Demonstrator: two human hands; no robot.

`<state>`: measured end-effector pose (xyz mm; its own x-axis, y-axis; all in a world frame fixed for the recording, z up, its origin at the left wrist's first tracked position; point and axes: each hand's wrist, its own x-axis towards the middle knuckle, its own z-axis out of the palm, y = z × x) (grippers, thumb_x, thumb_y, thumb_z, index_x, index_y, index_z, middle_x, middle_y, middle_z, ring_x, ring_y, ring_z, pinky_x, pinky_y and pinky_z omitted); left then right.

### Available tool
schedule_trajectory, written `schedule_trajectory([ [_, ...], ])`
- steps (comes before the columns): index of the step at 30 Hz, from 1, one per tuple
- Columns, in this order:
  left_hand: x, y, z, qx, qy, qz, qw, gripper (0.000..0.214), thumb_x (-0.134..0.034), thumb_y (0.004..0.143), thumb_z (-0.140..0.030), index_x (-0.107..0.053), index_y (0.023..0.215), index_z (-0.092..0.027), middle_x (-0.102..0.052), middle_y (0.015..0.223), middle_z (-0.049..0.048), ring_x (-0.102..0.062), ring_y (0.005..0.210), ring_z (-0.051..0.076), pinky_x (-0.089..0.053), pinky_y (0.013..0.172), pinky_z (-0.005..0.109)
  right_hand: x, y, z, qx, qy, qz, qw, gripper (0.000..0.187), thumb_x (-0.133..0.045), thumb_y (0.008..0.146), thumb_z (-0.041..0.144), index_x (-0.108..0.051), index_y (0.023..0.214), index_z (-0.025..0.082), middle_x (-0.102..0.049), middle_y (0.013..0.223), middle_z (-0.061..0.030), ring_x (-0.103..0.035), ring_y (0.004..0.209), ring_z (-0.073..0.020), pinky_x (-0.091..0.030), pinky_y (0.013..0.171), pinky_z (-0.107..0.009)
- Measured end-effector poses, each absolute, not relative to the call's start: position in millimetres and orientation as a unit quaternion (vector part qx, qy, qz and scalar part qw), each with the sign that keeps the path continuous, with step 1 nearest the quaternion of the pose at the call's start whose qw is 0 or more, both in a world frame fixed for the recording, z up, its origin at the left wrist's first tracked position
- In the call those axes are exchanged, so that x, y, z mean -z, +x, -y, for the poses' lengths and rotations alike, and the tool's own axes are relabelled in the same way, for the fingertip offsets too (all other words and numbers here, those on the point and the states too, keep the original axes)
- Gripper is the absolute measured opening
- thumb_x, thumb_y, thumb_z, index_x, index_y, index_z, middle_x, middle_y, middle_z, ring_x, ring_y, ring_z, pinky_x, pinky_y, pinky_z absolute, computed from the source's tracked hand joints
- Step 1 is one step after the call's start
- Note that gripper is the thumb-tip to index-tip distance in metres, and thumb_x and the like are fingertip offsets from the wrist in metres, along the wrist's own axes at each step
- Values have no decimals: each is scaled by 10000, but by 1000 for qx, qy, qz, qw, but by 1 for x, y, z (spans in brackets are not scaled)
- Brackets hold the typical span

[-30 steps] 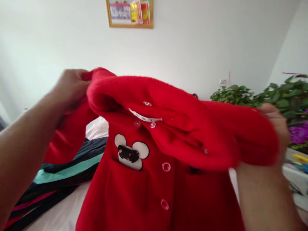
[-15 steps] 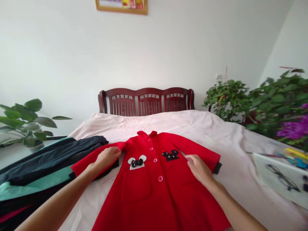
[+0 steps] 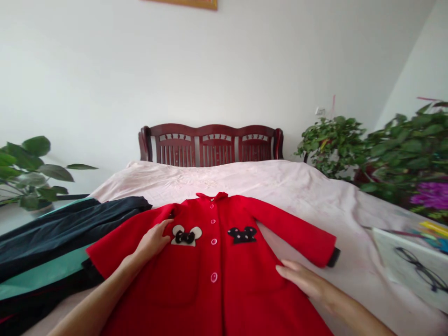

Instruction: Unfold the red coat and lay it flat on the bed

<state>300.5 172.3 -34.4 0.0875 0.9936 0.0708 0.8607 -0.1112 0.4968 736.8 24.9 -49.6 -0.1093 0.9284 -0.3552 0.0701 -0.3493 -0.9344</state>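
A red buttoned coat (image 3: 206, 261) lies front up, its collar toward the headboard and both sleeves angled outward. A white mouse-head patch with a black bow (image 3: 185, 235) and a black dotted mouse-head patch (image 3: 242, 234) decorate the chest. Just below the armpit at the left of the view, my left hand (image 3: 154, 241) pinches the coat's side. My right hand (image 3: 301, 277) has its fingers closed on the opposite side edge, lower than the armpit. The coat's hem runs out of view at the bottom.
Dark and teal folded clothes (image 3: 73, 228) lie at the left, partly under a sleeve. Eyeglasses (image 3: 420, 268) rest on a pale flat item at the right. The pink bedsheet (image 3: 315, 196) reaches a wooden headboard (image 3: 213, 144). Potted plants (image 3: 332, 144) stand on both sides.
My right hand has slid down along the coat's edge. My left hand has shifted from the sleeve to the coat's side. The coat lies nearer, its sleeves spread wider.
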Motion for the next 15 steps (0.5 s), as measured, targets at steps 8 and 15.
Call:
schedule_trajectory([
  [8,18,368,-149,-96,832,-544,-55,427,-433,943,-283,-589,1336,-223,-587,1352,131,-566,1214,298,-439,1016,452,61,771,-60,-592,-526,57,608,356,-610,920,310,-530,1209,118,-687,1039,-134,-706,894,-183,-602,823,-282],
  [15,79,436,-145,-134,867,-478,31,557,-437,965,-446,-390,1502,-308,-394,1562,114,-339,1446,323,-295,1161,526,37,790,-135,-399,-586,-17,705,134,-441,978,274,-516,1072,214,-561,813,-7,-592,619,-107,-565,543,-190],
])
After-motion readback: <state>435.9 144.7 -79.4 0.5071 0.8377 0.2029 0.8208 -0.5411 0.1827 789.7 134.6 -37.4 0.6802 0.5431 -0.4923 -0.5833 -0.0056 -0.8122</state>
